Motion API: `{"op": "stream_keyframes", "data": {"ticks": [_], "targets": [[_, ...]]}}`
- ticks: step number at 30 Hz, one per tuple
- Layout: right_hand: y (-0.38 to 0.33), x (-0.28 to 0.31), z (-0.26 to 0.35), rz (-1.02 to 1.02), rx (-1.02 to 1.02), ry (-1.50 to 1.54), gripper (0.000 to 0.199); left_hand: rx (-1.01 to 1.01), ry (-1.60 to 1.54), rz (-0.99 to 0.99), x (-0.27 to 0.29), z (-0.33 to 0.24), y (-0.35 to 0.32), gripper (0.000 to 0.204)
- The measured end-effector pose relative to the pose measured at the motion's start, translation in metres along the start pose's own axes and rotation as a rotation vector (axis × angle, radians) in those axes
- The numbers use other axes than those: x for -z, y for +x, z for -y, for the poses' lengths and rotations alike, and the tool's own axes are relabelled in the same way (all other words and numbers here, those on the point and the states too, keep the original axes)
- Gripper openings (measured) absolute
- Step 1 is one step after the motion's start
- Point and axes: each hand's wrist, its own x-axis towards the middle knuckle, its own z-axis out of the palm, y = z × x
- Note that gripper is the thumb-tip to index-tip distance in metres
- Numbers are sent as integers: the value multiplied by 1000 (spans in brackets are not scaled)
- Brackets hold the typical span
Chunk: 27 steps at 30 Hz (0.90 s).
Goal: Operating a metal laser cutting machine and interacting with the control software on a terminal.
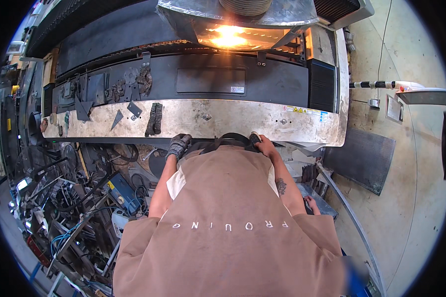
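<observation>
Saw the machine's pale ledge (233, 122) stretched crosswise, just beyond gloved left hand (179, 144) and right hand (264, 145). Found dark cloth (154, 119) lying on top, long axis running near to far, ahead and left of the nearer left hand. Saw both curled by the ledge; could not tell any hold.

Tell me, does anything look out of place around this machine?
Yes. The pale front ledge is stained brown, and a dark triangular plate lies on it at a slant near a pair of dark gloves. At lower left, metal scrap lies jumbled, with pieces crossing untidily.
</observation>
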Motion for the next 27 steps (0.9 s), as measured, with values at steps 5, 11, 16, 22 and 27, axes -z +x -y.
{"op": "stream_keyframes", "data": {"ticks": [5,11,16,22,27], "targets": [[1,3,-2,32,33,4,54,-4,41,-4,2,-9,-7,53],[-2,4,5,37,29,27,54,-6,22,3,3,-14,-11,52],[-9,7,16,42,11,1,55,-4,7,-15,-1,-1,-6,51],[-7,4,7,31,-4,-5,56,29,-59,-8,-1,-10,-14,52],[-10,6,15,51,-5,5,57,-1,-7,7,-6,9,-3,52]]}}
